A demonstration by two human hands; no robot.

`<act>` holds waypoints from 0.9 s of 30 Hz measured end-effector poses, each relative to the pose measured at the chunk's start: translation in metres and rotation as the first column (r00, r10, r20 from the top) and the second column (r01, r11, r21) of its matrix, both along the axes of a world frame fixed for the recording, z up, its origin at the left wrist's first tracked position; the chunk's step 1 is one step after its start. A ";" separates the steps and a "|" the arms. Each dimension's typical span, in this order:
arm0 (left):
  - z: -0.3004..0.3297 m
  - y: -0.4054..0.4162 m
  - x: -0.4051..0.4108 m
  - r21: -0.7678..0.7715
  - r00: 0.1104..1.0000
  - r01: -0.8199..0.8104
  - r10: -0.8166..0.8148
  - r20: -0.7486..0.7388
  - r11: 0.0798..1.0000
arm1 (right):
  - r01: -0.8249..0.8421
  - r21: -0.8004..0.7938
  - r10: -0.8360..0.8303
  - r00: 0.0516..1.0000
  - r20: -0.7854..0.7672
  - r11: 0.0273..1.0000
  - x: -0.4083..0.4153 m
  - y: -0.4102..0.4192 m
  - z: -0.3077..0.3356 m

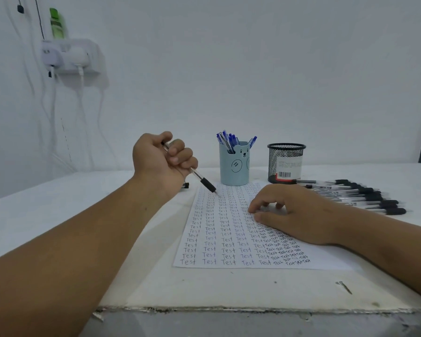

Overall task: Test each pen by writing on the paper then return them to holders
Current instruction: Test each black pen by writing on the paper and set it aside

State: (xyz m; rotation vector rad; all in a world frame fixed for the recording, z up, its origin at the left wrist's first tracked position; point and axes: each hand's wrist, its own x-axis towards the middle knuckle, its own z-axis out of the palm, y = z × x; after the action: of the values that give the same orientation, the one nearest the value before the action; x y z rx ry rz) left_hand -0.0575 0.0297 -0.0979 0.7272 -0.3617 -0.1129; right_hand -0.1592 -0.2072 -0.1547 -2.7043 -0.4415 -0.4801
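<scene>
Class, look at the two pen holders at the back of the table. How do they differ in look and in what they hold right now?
The blue holder is solid, pale blue, with a bear face drawn on it; the black holder is open wire mesh with a barcode label. The blue holder has blue pens sticking out of its top; no pens show above the black holder's rim. Both stand upright on the table behind the paper.

Two holders (234,164) behind the paper (229,239) (loose pens (365,197) at right).
</scene>
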 end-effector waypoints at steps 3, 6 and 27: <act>-0.004 -0.002 -0.001 -0.054 0.999 0.011 -0.013 -0.042 0.998 | 0.001 -0.009 -0.001 1.000 -0.002 1.000 0.000 0.001 0.001; -0.007 -0.005 -0.003 -0.084 0.997 0.048 -0.053 -0.064 0.995 | 0.012 0.032 -0.012 1.000 0.000 0.999 -0.002 0.001 0.002; -0.038 -0.024 0.007 0.822 0.899 -0.245 -0.196 0.391 0.515 | 0.198 0.491 -0.284 0.953 0.106 0.848 -0.003 -0.004 0.008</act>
State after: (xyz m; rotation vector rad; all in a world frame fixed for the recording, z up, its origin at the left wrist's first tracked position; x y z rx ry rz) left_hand -0.0507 0.0056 -0.1357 1.8010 -0.7575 -0.0953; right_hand -0.1620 -0.2109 -0.1466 -2.2488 -0.0081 -0.7874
